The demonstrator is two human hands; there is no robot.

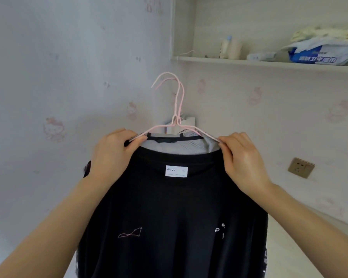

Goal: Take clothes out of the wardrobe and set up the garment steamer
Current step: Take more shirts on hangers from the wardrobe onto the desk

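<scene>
A black T-shirt [169,213] with a white neck label hangs in front of me, filling the lower middle of the head view. Behind it shows a second garment with a grey mesh lining [187,146]. Both hang on two pink wire hangers [178,101] whose hooks point up and left, free of any rail. My left hand [113,153] pinches the left shoulder of the hangers and shirt. My right hand [243,157] pinches the right shoulder. No garment steamer and no wardrobe are in view.
Wallpapered walls with a pink cartoon print meet in a corner behind the clothes. A shelf [269,64] at the upper right holds bottles, a blue-and-white package [321,55] and folded cloth. A wall socket [301,167] sits to the right.
</scene>
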